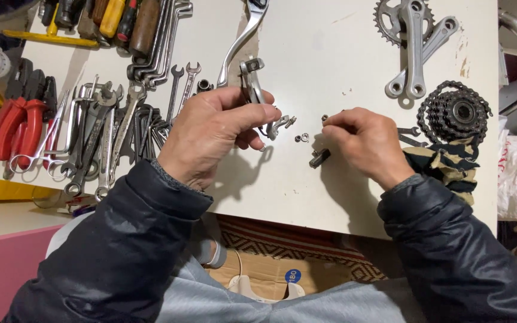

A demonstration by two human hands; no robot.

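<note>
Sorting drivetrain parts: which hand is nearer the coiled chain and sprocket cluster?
Right. The right hand lies just left of the chain and sprocket cluster; the left hand, holding a brake caliper, is much farther left.

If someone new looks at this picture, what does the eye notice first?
First the two hands at the centre of the white board: the left hand grips a silver brake caliper, the right hand pinches a small part. Then the row of wrenches at the left, and the crankset and the sprocket cluster with chain at the right.

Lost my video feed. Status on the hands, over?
Left hand grips brake caliper. Right hand pinches small nut. Loose nuts between them.
</note>
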